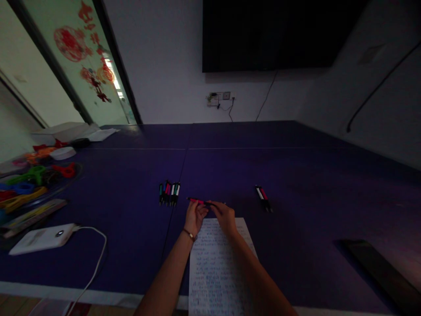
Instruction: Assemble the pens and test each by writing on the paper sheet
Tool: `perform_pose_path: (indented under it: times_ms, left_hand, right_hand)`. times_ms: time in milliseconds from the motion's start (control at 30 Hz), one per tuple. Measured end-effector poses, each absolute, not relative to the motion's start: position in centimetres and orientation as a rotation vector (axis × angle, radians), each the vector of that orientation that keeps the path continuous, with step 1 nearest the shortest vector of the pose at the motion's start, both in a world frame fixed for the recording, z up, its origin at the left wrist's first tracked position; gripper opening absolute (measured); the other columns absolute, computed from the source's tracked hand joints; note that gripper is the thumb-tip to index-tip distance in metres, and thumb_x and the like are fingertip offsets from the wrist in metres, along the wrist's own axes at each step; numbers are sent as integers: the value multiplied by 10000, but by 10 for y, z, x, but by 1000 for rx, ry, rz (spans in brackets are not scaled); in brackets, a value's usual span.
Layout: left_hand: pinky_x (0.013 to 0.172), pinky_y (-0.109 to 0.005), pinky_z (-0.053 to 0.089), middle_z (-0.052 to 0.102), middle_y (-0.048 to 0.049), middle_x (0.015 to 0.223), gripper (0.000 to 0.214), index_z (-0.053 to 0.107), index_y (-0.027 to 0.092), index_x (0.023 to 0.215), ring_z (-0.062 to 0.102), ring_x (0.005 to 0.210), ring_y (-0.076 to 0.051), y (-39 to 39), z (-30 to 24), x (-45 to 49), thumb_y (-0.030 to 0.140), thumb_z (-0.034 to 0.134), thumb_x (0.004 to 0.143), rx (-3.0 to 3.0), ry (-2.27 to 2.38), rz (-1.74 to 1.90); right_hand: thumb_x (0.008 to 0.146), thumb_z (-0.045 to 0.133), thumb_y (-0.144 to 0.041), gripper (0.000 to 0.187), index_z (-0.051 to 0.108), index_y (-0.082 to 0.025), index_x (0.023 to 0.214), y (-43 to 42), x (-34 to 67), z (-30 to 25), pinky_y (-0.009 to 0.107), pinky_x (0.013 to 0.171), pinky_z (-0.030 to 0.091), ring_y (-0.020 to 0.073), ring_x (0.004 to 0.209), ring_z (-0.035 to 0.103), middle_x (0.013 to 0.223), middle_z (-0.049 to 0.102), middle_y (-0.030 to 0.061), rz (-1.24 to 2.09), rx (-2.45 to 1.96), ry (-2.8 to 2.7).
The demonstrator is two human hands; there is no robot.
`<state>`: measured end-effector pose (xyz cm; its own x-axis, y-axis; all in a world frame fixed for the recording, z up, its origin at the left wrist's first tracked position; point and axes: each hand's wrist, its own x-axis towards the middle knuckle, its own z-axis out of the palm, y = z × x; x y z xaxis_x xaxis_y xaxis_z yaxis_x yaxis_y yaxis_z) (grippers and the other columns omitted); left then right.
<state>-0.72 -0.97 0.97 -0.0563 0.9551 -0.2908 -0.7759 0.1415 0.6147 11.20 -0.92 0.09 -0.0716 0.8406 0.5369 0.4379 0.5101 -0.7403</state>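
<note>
Both my hands hold one pink and black pen [197,201], lying crosswise just beyond the top of a handwritten sheet of paper [213,267]. My left hand [194,217] grips its pink part at the left. On the black part at the right, the fingers of my right hand [224,216] are closed. To the left lies a row of several pens [169,194] with coloured and white barrels. Over on the right, a white and black pen [261,195] lies beside a red and black pen [265,196].
Along the left are a white power bank [42,238] with a white cable [100,259], a long box [34,216] and several coloured scissors [29,177]. A dark phone [378,267] lies at the right front of the purple table [296,175]. A screen [269,35] hangs on the wall.
</note>
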Motion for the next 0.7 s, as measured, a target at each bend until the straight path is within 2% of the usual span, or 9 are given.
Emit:
perform_pose_path:
  times_ms: [100,233,367,467,567,700]
  left_hand:
    - [510,-188,474,631,-52,638,47,502,148,720,589,518,-104,-8,10,-10,174,485,755,214,764,1452]
    - [535,-165,484,634,-90,687,141,535,112,699,600,580,-101,-3,13,-20,155,432,786,71,744,1478]
    - [554,-173,496,631,-95,687,148,538,107,675,604,606,-110,-2,14,-24,133,437,780,18,723,1494]
    - [565,-180,500,631,-95,684,148,531,109,662,608,612,-114,-3,12,-21,133,440,776,41,730,1488]
    - [584,-199,504,631,-91,681,127,528,115,669,613,616,-124,-5,11,-17,157,460,768,93,767,1477]
    - [618,-233,506,632,-93,675,81,516,124,681,617,606,-138,-7,12,-12,168,496,746,128,799,1481]
  right_hand:
    - [783,448,-307,241,607,-217,940,-3,120,-3,272,665,487,156,713,614,802,665,22,502,-1186,-1616]
    - [764,453,-229,221,636,-184,879,10,142,-11,331,775,447,190,852,569,881,641,72,308,-1298,-1636]
    - [721,473,-146,197,653,-210,671,16,151,-20,317,704,456,178,736,558,725,624,57,293,-1342,-1707]
    - [745,446,-181,204,648,-201,756,14,148,-20,303,664,464,158,683,558,738,596,58,312,-1342,-1627]
    - [764,433,-267,234,617,-179,878,10,139,-12,292,617,483,136,637,576,804,577,63,549,-1207,-1443]
    - [724,504,-363,240,608,-170,821,1,126,-3,318,659,492,164,698,606,754,613,53,928,-982,-1202]
